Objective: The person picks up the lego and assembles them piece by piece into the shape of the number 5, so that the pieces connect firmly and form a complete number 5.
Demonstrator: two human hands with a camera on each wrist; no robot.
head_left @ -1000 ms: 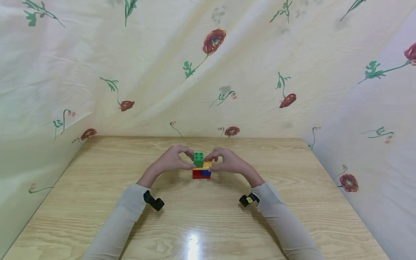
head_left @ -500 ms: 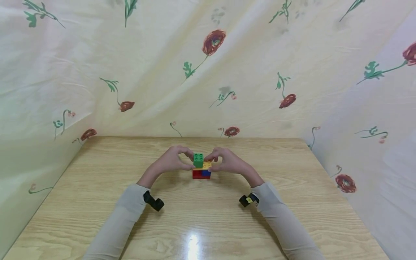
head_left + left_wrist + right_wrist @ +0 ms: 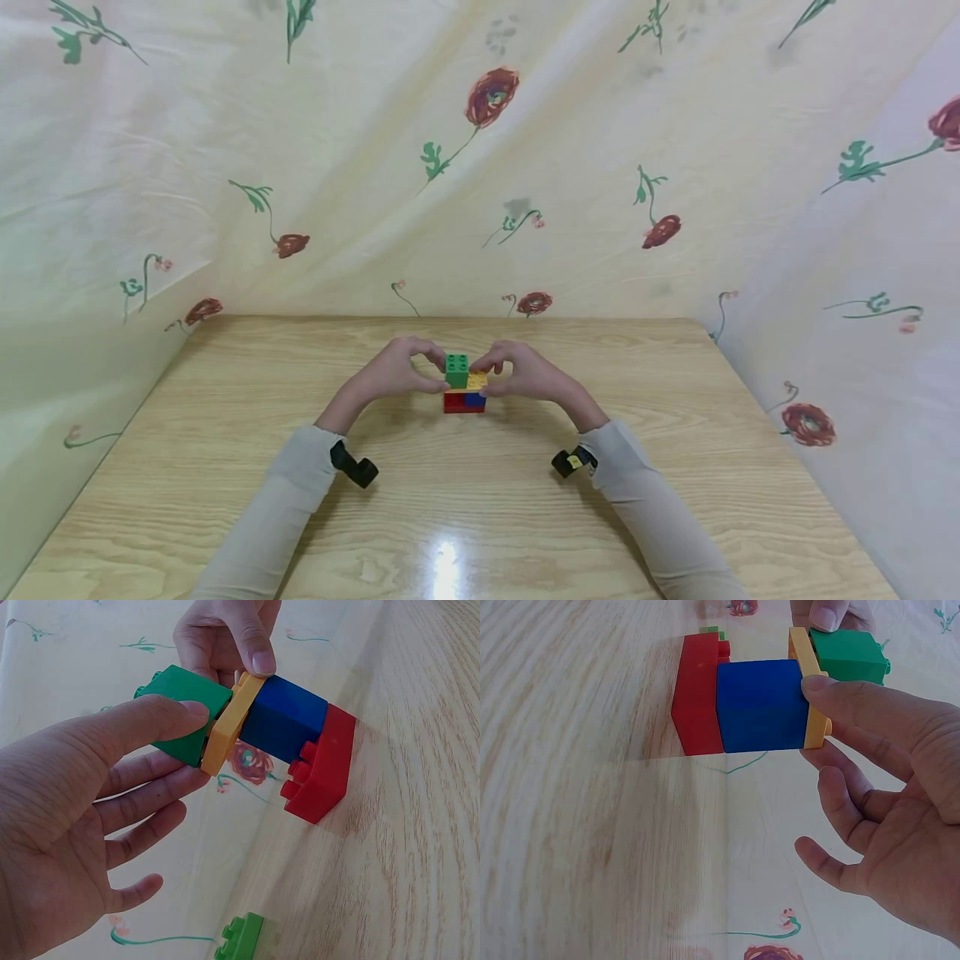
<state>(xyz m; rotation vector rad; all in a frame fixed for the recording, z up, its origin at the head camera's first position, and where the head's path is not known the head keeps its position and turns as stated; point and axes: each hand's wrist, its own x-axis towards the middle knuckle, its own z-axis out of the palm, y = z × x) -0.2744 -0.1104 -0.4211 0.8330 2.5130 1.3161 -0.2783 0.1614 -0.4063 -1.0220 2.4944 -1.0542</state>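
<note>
A small stack of toy building bricks stands on the wooden table in the head view. The red brick (image 3: 454,403) is lowest, bearing a blue brick (image 3: 475,400). Over the blue one lies a thin yellow brick (image 3: 477,381), with a green brick (image 3: 457,367) on its left half. My left hand (image 3: 397,368) pinches the green brick, its thumb on the near face in the left wrist view; whether that brick sits fully down is hard to tell. My right hand (image 3: 528,373) pinches the yellow brick's right end, thumb (image 3: 819,682) at its near edge.
A loose light green brick (image 3: 241,937) lies on the table beyond the left hand, mostly hidden in the head view. Flowered cloth (image 3: 360,167) hangs behind and on both sides of the wooden table (image 3: 465,483).
The green brick sits very slightly lower on the yellow one than a second ago. Both hands keep nearly the same place and grip.
</note>
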